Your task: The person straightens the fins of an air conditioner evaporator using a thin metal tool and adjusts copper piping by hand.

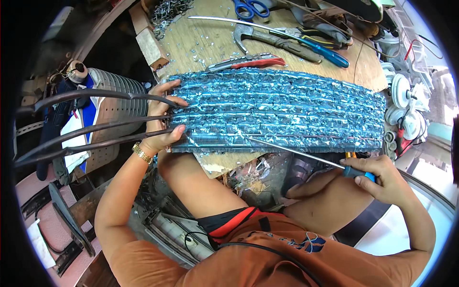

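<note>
Head | right hand [386,176] grips screwdriver [354,172] | left hand [157,126] clasps finned coil [282,110] | shirt print [313,243] illegible

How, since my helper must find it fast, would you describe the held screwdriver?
Find the wide, ragged blue slab on the wooden board. Below its right end, the right hand holds the blue-handled screwdriver. Unlike the long blue-handled tool lying beyond the slab, this one is gripped, slanting up-left.

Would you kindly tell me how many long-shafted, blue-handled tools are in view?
2: one tool in the right hand, another tool lying on the wooden board beside the hammer. Others may be hidden.
</note>
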A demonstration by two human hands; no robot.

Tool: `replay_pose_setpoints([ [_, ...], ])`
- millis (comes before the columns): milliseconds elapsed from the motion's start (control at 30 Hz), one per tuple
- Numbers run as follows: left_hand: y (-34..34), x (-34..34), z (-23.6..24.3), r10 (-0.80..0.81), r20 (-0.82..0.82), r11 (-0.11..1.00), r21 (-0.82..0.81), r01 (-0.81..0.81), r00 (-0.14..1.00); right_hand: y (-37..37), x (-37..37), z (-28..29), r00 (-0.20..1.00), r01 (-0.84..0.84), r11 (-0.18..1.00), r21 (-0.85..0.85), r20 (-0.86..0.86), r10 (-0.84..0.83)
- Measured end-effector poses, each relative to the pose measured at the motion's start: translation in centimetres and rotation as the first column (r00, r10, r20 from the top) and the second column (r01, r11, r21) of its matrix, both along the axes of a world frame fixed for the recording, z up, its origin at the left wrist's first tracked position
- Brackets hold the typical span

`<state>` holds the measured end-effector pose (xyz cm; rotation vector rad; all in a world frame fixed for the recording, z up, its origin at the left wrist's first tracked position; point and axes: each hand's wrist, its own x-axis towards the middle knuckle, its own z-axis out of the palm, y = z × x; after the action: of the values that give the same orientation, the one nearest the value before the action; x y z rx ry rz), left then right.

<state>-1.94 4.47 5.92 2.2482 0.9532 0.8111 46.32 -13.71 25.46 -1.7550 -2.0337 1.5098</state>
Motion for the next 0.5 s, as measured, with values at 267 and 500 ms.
replay_pose_setpoints([
  [267,-0.5,0.8,0.5,0.035,0.022,0.996,-0.085,-0.033,0.999,4.7,-0.6,-0.4,0.988,-0.105,0.985,-0.136,0.095,0.119],
  [500,0.6,0.1,0.5,0.003,-0.022,1.0,-0.027,-0.003,1.0,2.9,-3.2,1.2,0.961,-0.125,0.99,-0.062,0.242,0.136],
])
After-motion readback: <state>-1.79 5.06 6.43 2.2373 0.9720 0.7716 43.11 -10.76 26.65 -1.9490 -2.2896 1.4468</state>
